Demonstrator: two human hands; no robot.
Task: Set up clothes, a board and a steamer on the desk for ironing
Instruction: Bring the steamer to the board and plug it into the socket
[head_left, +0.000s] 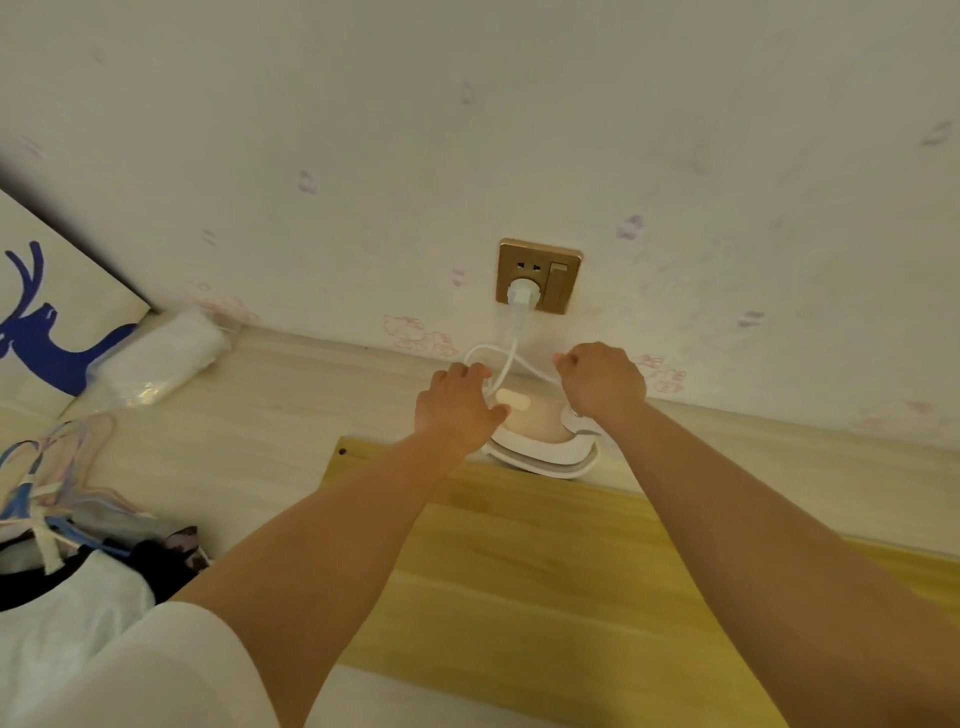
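Note:
A white and pale pink steamer (540, 434) stands on the desk against the wall, at the far edge of a yellow wooden board (545, 571). Its white cord (511, 353) loops upward, and its plug (521, 293) sits in a gold wall socket (538, 275). My left hand (457, 405) rests on the steamer's left side with fingers curled at the cord loop. To the right, my right hand (602, 384) is closed around the cord above the steamer's right end. Clothes on hangers (67, 561) lie piled at the desk's left edge.
A panel with a blue deer picture (47, 322) leans at the far left. A clear plastic bag (161, 358) lies beside it on the pale desk (270, 415). The patterned wall runs right behind the steamer.

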